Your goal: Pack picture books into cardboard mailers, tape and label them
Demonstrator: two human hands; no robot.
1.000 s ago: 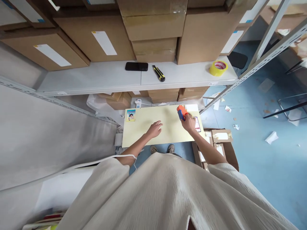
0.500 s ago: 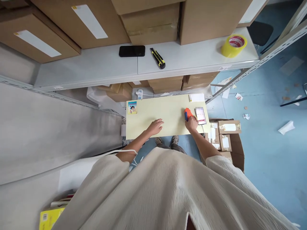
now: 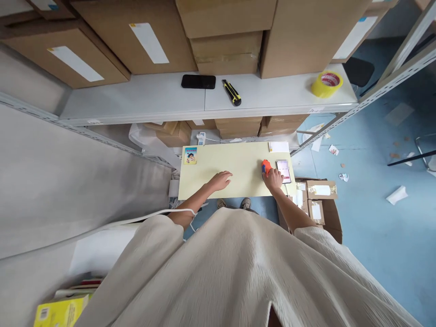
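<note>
A pale yellow table [image 3: 238, 159] stands in front of me. Over its front edge, near the middle, my left hand [image 3: 220, 180] hovers or rests with the fingers stretched out and nothing in it. My right hand [image 3: 273, 180] is closed on the near end of an orange and blue handheld device [image 3: 266, 166] at the table's right side; its handle is hidden under my fingers. Close beside those fingers lies a phone with a lit screen [image 3: 284, 170]. A small picture card [image 3: 190, 156] lies at the table's left end, and a white pad [image 3: 278, 146] at the back right.
Above the table runs a grey shelf [image 3: 136, 102] bearing cardboard boxes [image 3: 231, 50], a black phone [image 3: 198, 81], a utility knife [image 3: 232, 92] and yellow tape [image 3: 326, 84]. An open carton [image 3: 332, 218] with small boxes stands right. A white cable [image 3: 136, 219] crosses by my left arm.
The view has tilted slightly, so shelf and table sit lower in the picture. My left hand stays over the table; my right stays at the orange and blue device, its fingers shifted slightly.
</note>
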